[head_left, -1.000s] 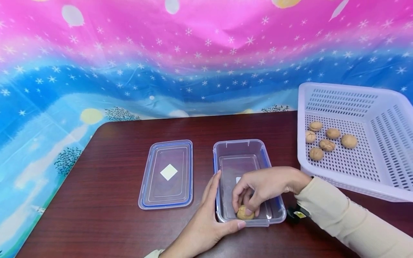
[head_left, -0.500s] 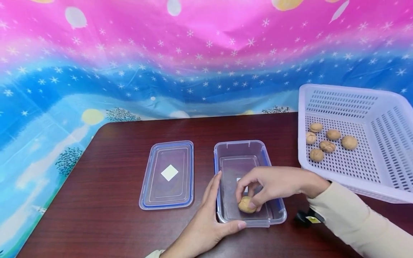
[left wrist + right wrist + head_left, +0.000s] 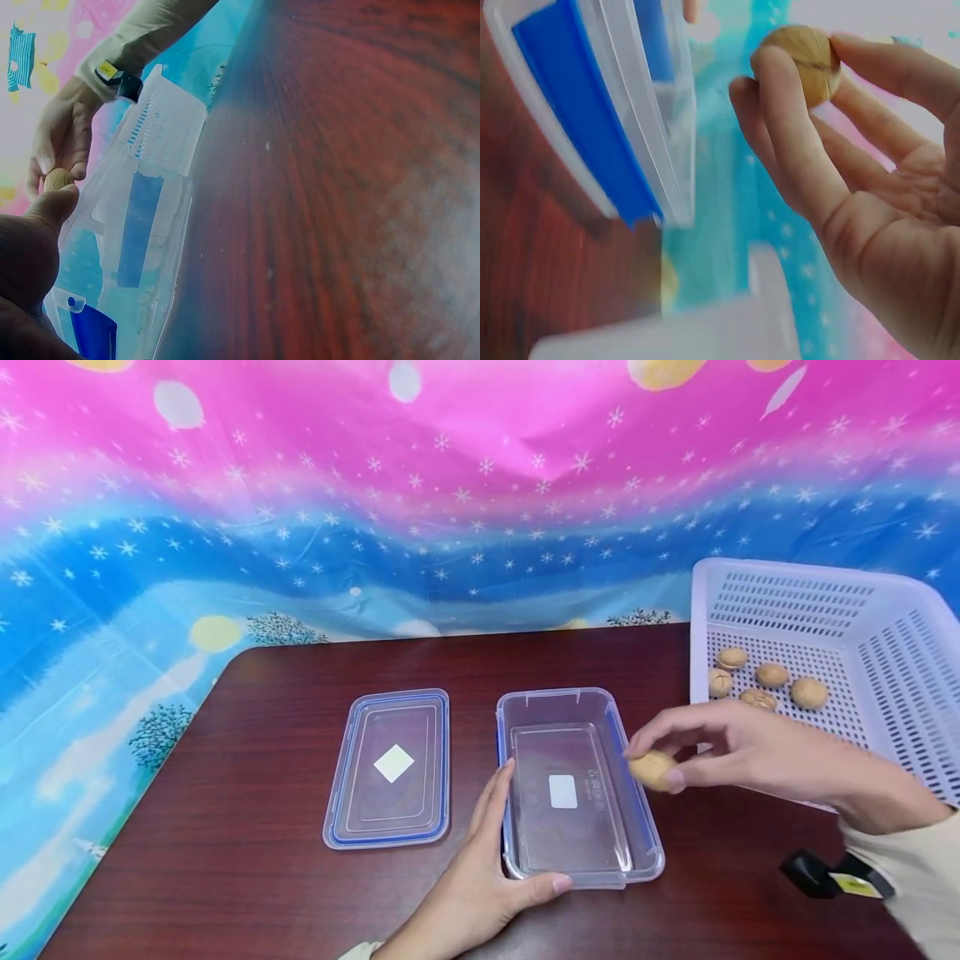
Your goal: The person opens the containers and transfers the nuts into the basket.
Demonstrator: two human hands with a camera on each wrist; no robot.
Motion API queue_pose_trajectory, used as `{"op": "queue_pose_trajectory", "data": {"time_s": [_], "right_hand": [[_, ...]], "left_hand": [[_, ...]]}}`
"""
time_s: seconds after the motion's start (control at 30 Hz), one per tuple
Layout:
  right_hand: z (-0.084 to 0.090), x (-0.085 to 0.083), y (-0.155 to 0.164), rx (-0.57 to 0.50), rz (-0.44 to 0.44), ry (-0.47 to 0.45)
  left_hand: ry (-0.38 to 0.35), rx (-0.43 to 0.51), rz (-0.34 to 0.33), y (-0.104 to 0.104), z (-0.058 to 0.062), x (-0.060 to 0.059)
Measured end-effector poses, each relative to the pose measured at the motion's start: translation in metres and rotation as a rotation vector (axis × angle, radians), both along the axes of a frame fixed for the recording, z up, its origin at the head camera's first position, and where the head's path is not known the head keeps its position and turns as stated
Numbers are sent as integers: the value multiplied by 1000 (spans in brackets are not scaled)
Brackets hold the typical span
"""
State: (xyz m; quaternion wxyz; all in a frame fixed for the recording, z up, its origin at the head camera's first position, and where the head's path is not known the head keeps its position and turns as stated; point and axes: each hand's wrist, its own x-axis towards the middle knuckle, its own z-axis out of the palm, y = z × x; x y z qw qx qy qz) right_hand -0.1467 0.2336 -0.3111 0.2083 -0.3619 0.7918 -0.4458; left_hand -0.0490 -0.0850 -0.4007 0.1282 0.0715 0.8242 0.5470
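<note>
Head view: right hand (image 3: 738,752) pinches walnut (image 3: 651,769) (beside container (image 3: 577,868)).

The right hand (image 3: 738,752) hangs in the air at the right of the scene, palm turned down and leftward, thumb and fingertips (image 3: 780,71) pinched together, forearm in a cream sleeve (image 3: 911,868) running off to the near right. The left hand (image 3: 480,868) lies low at the near centre, fingers straight and pointing far, thumb stretched out to the right
</note>
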Motion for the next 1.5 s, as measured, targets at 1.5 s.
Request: {"op": "queue_pose_trajectory", "data": {"time_s": [1.5], "right_hand": [[-41, -26, 118, 627, -565, 253]], "left_hand": [[20, -10, 8, -3, -1, 0]]}}
